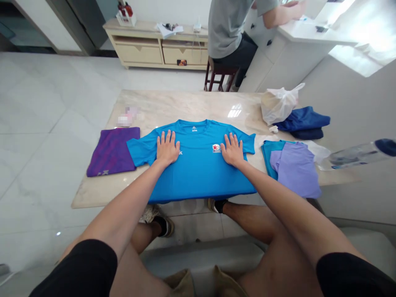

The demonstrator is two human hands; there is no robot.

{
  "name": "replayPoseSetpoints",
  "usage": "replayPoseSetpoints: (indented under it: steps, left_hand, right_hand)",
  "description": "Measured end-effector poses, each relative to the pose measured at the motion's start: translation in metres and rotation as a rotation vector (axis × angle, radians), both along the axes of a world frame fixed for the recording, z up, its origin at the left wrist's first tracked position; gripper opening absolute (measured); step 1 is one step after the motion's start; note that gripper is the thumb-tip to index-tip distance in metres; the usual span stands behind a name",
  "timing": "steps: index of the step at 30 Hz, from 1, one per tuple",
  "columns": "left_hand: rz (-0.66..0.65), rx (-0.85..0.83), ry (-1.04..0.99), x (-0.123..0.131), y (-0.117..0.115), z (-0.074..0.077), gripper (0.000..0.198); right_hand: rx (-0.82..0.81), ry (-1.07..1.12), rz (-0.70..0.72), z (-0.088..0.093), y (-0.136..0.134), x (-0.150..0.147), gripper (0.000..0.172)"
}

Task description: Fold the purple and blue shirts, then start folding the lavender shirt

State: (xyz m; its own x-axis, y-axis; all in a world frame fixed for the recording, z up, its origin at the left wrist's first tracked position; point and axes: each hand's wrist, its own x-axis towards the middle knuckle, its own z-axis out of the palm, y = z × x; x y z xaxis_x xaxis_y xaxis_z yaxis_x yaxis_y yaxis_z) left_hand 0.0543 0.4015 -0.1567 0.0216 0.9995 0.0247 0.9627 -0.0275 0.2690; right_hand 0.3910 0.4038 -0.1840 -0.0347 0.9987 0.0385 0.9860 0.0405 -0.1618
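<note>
Black short sleeves (77, 270) frame the foreground, with the bare forearms extending from them toward a marble-topped table (210, 105). Blue short-sleeved T-shirt (201, 177), front upward, lies beneath both palms, its collar directed away from the wearer and its lower part reaching the table's near edge. Left hand (168, 149): flat on the chest near the sleeve, fingers slightly spread, just beside white lettering. Right hand (232, 151): likewise flat, fingers apart, at the edge of a white badge with a red figure (216, 147). Neither hand pinches the fabric; the shirt's central chest extends between them. At left, one shirt sleeve overlaps a folded purple garment (114, 150). At right, apart from the shirt, a lavender garment (298, 171) partly covers a teal one (268, 159).
</note>
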Motion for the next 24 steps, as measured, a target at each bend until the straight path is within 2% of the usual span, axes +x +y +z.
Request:
replayPoseSetpoints:
  steps: [4, 9, 15, 18, 24]
  left_hand:
    - [0.015, -0.015, 0.008, 0.002, 0.038, -0.003, 0.078]
    - [-0.007, -0.021, 0.013, 0.000, 0.067, -0.005, 0.081]
    - [-0.032, -0.026, 0.037, -0.002, 0.080, -0.005, 0.080]
    - [-0.030, -0.033, 0.045, -0.003, 0.083, -0.007, 0.079]
    - [-0.041, -0.034, 0.046, -0.005, 0.099, -0.012, 0.080]
  right_hand:
    - [0.038, 0.003, 0.011, -0.006, 0.028, 0.004, 0.073]
    - [0.057, 0.033, -0.001, -0.007, 0.044, 0.005, 0.073]
    - [0.050, -0.023, 0.209, 0.000, 0.061, -0.014, 0.071]
    - [-0.004, 0.031, 0.157, -0.002, 0.074, -0.024, 0.071]
    - [0.014, 0.003, 0.116, -0.008, 0.098, -0.025, 0.072]
